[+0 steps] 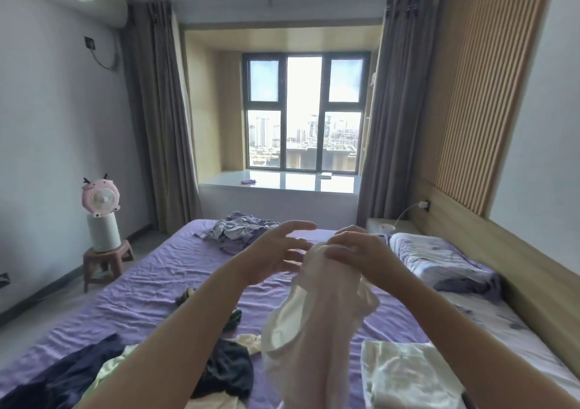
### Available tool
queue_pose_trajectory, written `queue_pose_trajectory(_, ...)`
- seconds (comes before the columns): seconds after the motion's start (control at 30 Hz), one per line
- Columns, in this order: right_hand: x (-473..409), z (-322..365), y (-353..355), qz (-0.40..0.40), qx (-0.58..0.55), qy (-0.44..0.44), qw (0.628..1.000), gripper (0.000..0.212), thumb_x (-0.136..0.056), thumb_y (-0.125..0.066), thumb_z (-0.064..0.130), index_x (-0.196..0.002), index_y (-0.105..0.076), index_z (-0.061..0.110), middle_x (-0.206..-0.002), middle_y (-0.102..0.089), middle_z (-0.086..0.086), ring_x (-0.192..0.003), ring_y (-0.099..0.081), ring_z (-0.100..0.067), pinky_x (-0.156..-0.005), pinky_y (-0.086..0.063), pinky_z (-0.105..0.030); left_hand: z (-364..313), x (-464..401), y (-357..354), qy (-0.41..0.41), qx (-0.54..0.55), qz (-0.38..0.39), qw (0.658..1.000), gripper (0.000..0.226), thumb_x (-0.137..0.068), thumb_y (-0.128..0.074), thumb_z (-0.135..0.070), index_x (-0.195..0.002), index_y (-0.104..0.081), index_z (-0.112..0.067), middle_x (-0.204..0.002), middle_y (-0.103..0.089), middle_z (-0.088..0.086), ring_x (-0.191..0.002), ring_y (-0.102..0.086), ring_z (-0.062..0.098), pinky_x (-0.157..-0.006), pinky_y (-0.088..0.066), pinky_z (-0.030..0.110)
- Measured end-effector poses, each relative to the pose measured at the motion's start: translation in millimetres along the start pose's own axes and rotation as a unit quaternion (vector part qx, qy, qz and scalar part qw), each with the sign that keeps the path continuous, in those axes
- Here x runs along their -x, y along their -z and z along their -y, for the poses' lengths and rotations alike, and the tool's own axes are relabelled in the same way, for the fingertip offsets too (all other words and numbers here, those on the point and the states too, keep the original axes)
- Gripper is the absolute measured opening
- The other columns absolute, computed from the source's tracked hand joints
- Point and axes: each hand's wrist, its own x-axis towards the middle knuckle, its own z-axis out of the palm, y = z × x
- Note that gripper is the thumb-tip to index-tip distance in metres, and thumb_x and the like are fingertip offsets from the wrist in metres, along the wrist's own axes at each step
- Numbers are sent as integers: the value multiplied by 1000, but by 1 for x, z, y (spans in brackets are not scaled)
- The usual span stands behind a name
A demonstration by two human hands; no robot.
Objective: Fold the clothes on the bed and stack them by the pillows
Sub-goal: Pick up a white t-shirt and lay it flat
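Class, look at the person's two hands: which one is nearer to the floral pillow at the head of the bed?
Right. The right hand grips the white garment just left of the floral pillow; the left hand, fingers spread, is farther left, beyond the garment.

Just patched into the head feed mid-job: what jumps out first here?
The white garment hanging mid-frame, gripped at its top by the right hand, with the left hand open beside it. Behind them, the bright window at the far end of the room. Below, loose dark clothes on the purple bed at lower left, a folded white piece at lower right.
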Motion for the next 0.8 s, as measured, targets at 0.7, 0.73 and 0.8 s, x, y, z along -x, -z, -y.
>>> queue_pose_trajectory(0.7, -19, 32, 3, 76, 82, -80, 990, 19, -78, -72, 40, -94, -70, 30, -91, -68, 16, -88, -60, 4, -82, -45, -17, -30, -8, 5, -147, -355, -82, 920, 7, -85, -68, -16, -90, -68, -10, -70, -59, -10, -62, -52, -2, -55, -40, 6)
queue_pose_trajectory(0.73, -18, 32, 1, 67, 59, -89, 992, 20, -79, -72, 35, -97, -71, 27, -90, -69, 12, -86, -62, 1, -80, -46, -19, -29, -9, 3, -143, -345, -79, 924, 8, -84, -70, -16, -89, -68, -11, -67, -59, -10, -59, -52, -3, -54, -40, 7)
queue_pose_trajectory(0.8, -16, 34, -4, 58, 13, -105, 993, 19, -82, -71, 28, -101, -72, 22, -91, -71, 4, -83, -63, -2, -76, -49, -20, -25, -9, 2, -132, -309, -83, 938, 10, -81, -73, -18, -85, -66, -13, -64, -60, -9, -54, -52, -4, -51, -40, 9)
